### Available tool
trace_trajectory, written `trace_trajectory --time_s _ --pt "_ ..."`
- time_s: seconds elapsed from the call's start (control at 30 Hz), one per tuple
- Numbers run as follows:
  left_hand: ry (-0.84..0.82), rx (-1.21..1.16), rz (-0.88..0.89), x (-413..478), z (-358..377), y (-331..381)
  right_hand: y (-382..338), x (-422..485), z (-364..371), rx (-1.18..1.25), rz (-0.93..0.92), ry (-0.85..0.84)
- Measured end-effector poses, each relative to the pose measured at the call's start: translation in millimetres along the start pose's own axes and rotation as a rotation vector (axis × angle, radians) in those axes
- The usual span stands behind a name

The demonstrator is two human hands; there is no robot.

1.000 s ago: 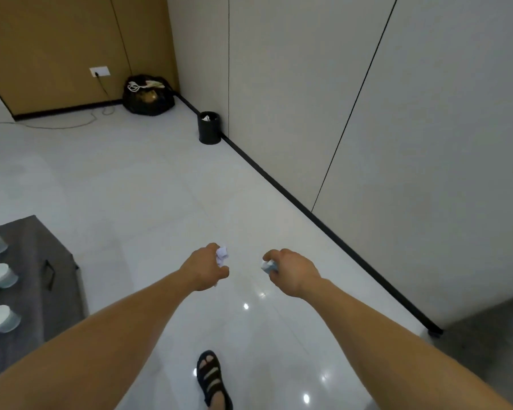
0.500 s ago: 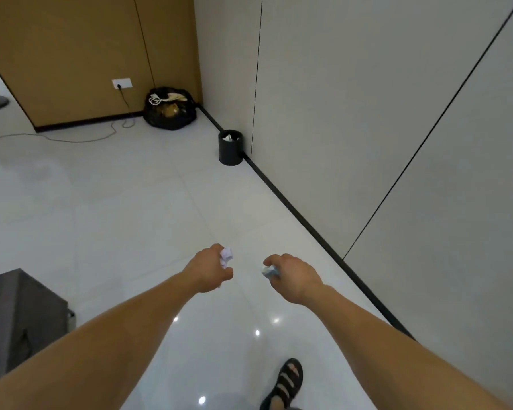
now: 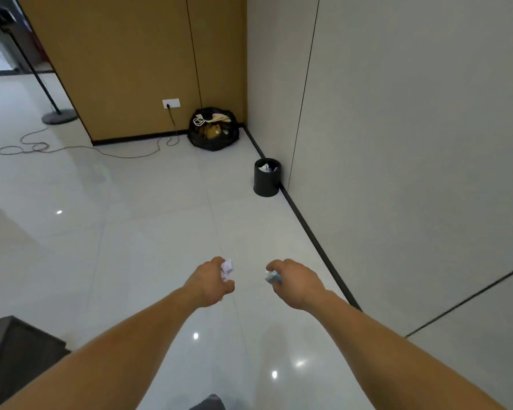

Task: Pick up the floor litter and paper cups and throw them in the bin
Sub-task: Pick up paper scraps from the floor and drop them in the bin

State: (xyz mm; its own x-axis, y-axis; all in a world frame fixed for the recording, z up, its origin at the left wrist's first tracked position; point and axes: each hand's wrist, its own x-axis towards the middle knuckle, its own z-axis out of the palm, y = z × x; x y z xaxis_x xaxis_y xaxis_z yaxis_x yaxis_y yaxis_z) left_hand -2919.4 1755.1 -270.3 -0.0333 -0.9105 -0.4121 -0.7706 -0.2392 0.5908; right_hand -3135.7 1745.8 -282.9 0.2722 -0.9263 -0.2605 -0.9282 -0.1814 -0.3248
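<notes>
Bare office or commercial interior, not a lived-in home.

A small black bin with paper in it stands on a glossy white tiled floor that mirrors ceiling spotlights. It is against a plain grey panelled wall with thin black seams and a black skirting strip. Behind the bin, in the corner, sits a full black rubbish bag. Left of that, a tan wood-panelled wall carries a socket, and a cable runs from it across the floor. Far to the bin's left stands a black post on a round base, of the kind used for queue barriers. Well in front of the bin, to its left, is the corner of a dark cabinet.
</notes>
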Motion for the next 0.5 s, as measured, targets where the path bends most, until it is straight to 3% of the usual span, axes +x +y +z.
trace_trajectory --time_s 0.5 --pt "-0.02 0.024 0.06 323 -121 82 53 317 -110 -0.019 0.07 -0.023"
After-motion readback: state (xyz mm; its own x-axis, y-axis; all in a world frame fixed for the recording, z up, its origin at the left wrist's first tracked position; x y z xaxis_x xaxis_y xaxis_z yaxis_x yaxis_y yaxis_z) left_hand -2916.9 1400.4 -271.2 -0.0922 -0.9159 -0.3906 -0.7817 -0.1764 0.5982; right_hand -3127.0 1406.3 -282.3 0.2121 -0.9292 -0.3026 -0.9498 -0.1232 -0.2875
